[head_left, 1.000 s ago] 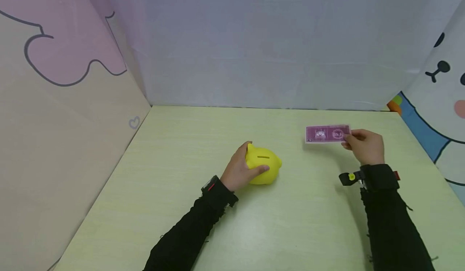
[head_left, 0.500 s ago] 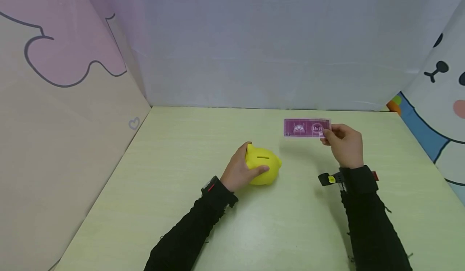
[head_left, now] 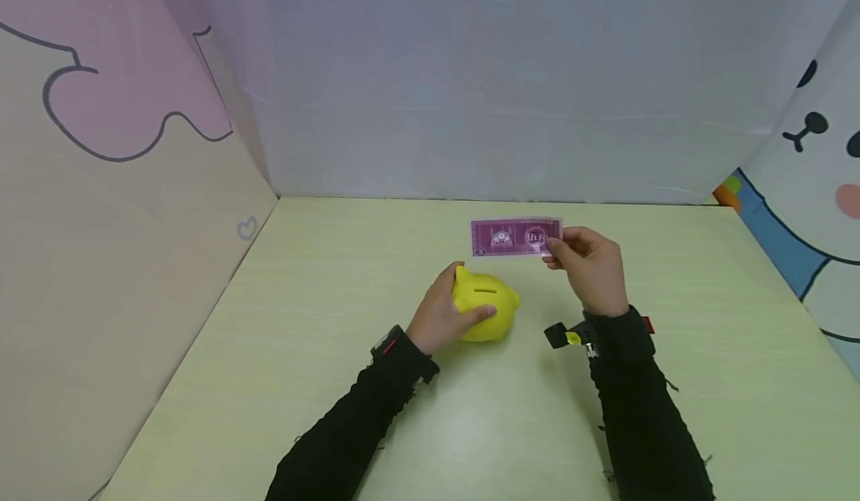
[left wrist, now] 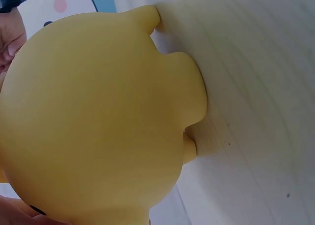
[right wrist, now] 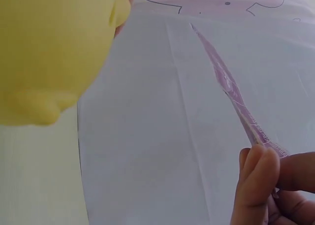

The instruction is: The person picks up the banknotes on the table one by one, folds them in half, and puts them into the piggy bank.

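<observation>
A yellow piggy bank (head_left: 489,307) stands on the table with the coin slot on its top facing up. My left hand (head_left: 440,318) grips it from the left side, thumb across the near side and fingers round the far side. In the left wrist view the body of the piggy bank (left wrist: 98,116) fills much of the picture, its feet on the tabletop. My right hand (head_left: 594,269) pinches the right end of a purple play banknote (head_left: 500,237) between thumb and fingers. The banknote is held in the air beyond the piggy bank, apart from it. Seen edge-on in the right wrist view, the banknote (right wrist: 226,84) looks slightly bent.
A pale wooden table (head_left: 282,381) lies under both hands. White sheeting (head_left: 470,90) hangs along its far edge. Printed panels with cartoon figures stand on the left (head_left: 134,262) and on the right (head_left: 806,210).
My right hand has moved left with the banknote, from the right side of the table to beyond the piggy bank. The left hand and the piggy bank have stayed in place.
</observation>
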Action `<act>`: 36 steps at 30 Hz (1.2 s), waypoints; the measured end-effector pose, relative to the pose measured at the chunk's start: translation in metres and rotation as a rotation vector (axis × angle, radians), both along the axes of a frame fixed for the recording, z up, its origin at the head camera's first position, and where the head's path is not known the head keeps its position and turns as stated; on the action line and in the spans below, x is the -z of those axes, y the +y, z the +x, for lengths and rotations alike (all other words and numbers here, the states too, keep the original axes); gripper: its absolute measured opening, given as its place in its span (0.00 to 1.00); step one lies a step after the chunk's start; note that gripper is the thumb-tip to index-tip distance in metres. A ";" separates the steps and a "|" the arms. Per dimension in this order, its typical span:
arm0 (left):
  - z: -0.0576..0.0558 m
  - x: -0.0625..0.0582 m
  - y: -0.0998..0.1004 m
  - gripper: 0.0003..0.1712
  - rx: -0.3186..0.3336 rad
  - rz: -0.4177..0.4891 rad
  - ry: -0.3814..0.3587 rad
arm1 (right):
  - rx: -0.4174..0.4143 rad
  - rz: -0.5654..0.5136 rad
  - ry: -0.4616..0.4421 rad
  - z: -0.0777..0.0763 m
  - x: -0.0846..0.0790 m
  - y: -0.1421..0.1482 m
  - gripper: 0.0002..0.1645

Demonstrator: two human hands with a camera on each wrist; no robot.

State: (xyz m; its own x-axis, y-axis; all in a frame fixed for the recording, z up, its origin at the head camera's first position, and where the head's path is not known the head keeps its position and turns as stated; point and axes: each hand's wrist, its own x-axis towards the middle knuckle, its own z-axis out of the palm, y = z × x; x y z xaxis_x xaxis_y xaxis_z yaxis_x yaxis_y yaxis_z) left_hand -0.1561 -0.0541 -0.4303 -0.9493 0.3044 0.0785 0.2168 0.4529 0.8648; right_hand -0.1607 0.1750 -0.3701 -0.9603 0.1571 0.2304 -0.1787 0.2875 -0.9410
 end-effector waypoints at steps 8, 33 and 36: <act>0.000 0.001 0.001 0.52 -0.008 0.001 -0.007 | -0.071 -0.077 0.028 0.009 -0.010 -0.020 0.16; 0.002 -0.022 -0.010 0.58 -0.073 0.013 0.010 | -0.095 -0.117 0.015 0.010 -0.009 -0.026 0.16; 0.003 -0.031 -0.014 0.57 -0.089 0.040 0.023 | -0.094 -0.122 0.015 0.012 -0.011 -0.026 0.16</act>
